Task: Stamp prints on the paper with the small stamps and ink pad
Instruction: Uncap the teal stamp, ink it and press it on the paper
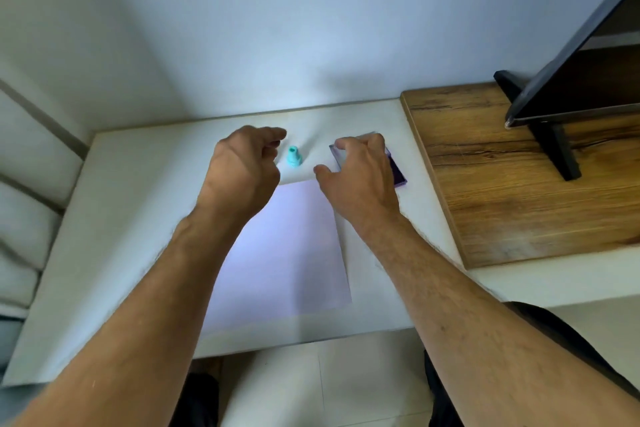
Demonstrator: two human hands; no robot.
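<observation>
You have the paper (294, 253) lying flat on the table (138, 184), straight before you, near its front edge. Behind the paper's far edge the small stamp (294, 157) stands upright on the table. To the right of the stamp, also beyond the paper's far right corner, lies the ink pad (396, 170). Your left hand (242, 170) hovers just left of the stamp, and your right hand (356, 177) rests over the ink pad. Right of the table sits a wooden board (519, 191), and a screen's stand (554, 142) rests on it.
</observation>
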